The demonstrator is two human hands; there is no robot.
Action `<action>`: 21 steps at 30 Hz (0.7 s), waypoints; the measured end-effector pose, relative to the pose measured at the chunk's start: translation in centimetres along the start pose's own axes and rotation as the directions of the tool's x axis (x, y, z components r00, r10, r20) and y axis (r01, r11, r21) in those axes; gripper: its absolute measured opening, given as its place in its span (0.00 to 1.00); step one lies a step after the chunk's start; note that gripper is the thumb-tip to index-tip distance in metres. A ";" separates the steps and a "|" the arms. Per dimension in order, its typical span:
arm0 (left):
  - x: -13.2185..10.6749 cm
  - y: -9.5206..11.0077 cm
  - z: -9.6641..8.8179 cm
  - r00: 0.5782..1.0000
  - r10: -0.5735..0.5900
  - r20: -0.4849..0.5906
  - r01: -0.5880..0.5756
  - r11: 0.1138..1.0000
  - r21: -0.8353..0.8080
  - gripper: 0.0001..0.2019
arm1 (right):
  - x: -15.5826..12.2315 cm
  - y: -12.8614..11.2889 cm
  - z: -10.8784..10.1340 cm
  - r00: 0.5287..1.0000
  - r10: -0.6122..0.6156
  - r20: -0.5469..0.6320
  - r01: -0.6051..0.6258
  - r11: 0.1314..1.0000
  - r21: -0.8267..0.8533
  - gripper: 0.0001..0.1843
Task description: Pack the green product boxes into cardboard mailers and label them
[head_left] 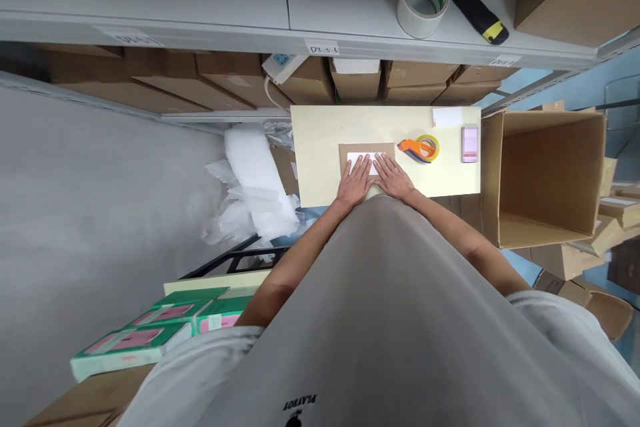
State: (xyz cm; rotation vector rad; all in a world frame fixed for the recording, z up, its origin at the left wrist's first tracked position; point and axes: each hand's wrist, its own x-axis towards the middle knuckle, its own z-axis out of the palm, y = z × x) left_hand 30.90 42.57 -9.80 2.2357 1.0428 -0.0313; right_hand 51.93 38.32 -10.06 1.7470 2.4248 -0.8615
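Note:
A flat brown cardboard box [345, 151] lies on the pale yellow tabletop [317, 140], close to my body. On its top face sits a white label [353, 157], partly covered by my fingers. My left hand [355, 183] rests flat on the label's left side, fingers stretched out. Mirroring it, my right hand [394, 177] lies flat on the right side, fingers apart. Just right of the box is an orange tape dispenser [417, 149] with a yellow-rimmed roll. Farther right lie a stack of white paper [447, 117] and a phone [469, 144] with a pinkish screen.
A large open carton [545, 173] stands at the table's right edge. Behind, a grey shelf [225, 0] carries boxes, a tape roll [423, 3] and a black-yellow cutter [480, 13]. White foam wrap [257, 177] hangs at left, green boxes [150, 330] below it.

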 end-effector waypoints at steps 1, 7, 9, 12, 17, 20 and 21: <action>0.1 0.0 -0.2 1.000 -0.009 -0.006 0.009 1.000 0.000 0.37 | 0.0 -0.1 0.0 1.000 0.005 0.002 -0.005 1.000 0.001 0.43; 2.0 0.9 -1.3 0.987 -0.152 -0.053 0.153 0.988 0.023 0.40 | -0.1 -0.8 -0.4 0.999 0.045 0.000 -0.045 0.999 -0.002 0.44; 2.5 1.3 -1.4 0.984 -0.168 -0.056 0.169 0.985 0.027 0.40 | -0.1 -1.0 -0.5 0.998 0.057 -0.013 -0.057 0.998 0.012 0.44; 2.4 1.6 -1.5 0.983 -0.178 -0.054 0.178 0.984 -0.002 0.39 | -0.2 -1.1 -0.7 0.998 0.064 -0.017 -0.063 0.998 0.031 0.44; 1.1 1.6 -1.9 0.985 -0.161 -0.058 0.150 0.975 -0.161 0.36 | -0.1 -1.2 -1.5 0.996 0.086 -0.021 -0.083 0.991 0.104 0.42; 0.0 2.1 -2.8 0.973 -0.227 -0.048 0.178 0.862 -0.474 0.33 | 0.1 -1.5 -2.8 0.989 0.131 -0.067 -0.109 0.959 0.262 0.37; -0.4 2.5 -3.3 0.965 -0.261 -0.023 0.190 0.758 -0.624 0.33 | 0.0 -1.8 -3.4 0.982 0.157 -0.101 -0.114 0.933 0.341 0.35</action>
